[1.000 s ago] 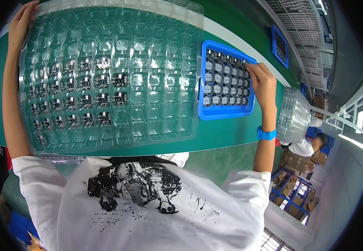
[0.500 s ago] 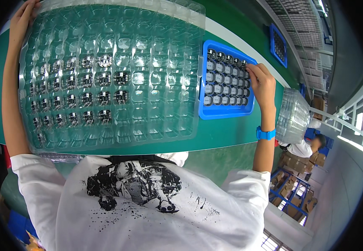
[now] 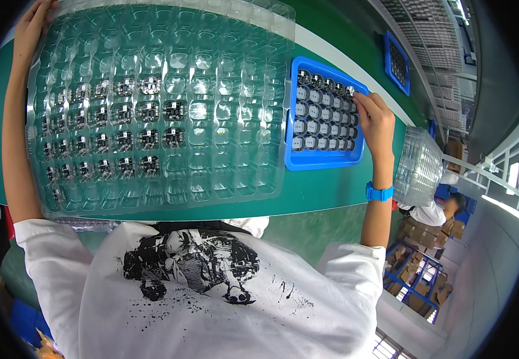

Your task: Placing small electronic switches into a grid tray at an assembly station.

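Observation:
A large clear plastic blister tray (image 3: 211, 173) lies on the green table, its left part filled with rows of small round black-and-silver circuit boards (image 3: 150, 112). My left hand (image 3: 34, 23) is at the tray's far left corner, fingers closed over the rim. To the right stands a shallow blue plastic tray (image 3: 322, 160) with rows of round parts, most with pale grey tops (image 3: 314, 111); the farthest row shows dark circuit boards. My right hand (image 3: 377, 119) reaches over its right rim. Thumb and forefinger pinch a small round circuit board (image 3: 350, 91) at the far right corner.
A stack of clear plastic trays (image 3: 418, 164) stands right of my right wrist. Another blue tray (image 3: 397, 63) with dark parts sits farther back. Beyond are a person in white (image 3: 430, 212) and a blue rack (image 3: 418, 278) with cardboard boxes. The table's near edge runs before my body.
Almost nothing has moved. The round board at my right fingertips now shows more of its bright face; the left hand stays on the rim.

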The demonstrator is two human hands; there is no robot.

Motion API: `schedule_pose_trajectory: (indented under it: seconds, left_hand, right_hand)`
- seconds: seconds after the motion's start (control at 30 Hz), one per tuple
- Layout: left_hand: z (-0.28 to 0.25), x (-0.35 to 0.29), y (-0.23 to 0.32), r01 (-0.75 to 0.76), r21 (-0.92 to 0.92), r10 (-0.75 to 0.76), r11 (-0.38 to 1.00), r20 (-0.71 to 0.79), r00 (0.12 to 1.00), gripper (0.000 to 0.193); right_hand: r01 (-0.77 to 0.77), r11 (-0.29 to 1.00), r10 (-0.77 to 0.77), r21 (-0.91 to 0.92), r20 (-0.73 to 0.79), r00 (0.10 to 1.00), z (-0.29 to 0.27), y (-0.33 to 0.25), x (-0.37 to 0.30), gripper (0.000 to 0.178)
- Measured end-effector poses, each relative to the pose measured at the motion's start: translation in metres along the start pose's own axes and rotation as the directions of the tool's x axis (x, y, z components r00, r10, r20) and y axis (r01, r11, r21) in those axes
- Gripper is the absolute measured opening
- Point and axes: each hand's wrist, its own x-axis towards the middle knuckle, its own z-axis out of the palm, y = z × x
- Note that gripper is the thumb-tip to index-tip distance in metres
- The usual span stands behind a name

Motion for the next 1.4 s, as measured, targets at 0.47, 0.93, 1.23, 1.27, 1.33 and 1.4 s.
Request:
schedule_pose_trajectory:
  seconds: [0.47,0.93,1.23,1.27,1.33,1.4]
  left_hand:
    - [0.000,0.000,0.001,-0.031,-0.013,0.031,0.999,0.006,1.000,0.031]
    - [-0.001,0.000,0.001,-0.032,0.038,0.032,0.999,0.004,0.999,0.033]
    - [-0.003,0.000,-0.001,-0.085,0.077,0.085,0.993,0.006,0.996,0.034]
    - [-0.001,0.000,0.000,-0.087,0.074,0.086,0.993,0.009,0.996,0.034]
    - [0.002,-0.002,0.004,-0.027,0.043,0.028,0.999,-0.024,0.999,0.034]
    - [0.002,-0.002,0.004,-0.048,0.052,0.049,0.998,-0.029,0.998,0.034]
  right_hand:
    - [0.009,1.000,-0.009,0.000,0.020,1.000,0.003,0.004,-0.004,0.013]
    - [-0.078,0.994,0.084,0.082,-0.066,0.994,-0.008,0.005,0.002,0.011]
    - [-0.013,0.996,0.012,-0.093,-0.010,1.000,-0.006,0.020,-0.010,0.008]
    - [-0.017,0.995,0.016,-0.095,-0.010,1.000,-0.007,0.019,-0.010,0.008]
    - [-0.021,0.993,0.025,-0.113,0.029,0.999,-0.006,0.019,-0.009,0.008]
    - [-0.007,0.995,0.011,-0.100,0.031,0.999,-0.004,0.023,-0.009,0.008]
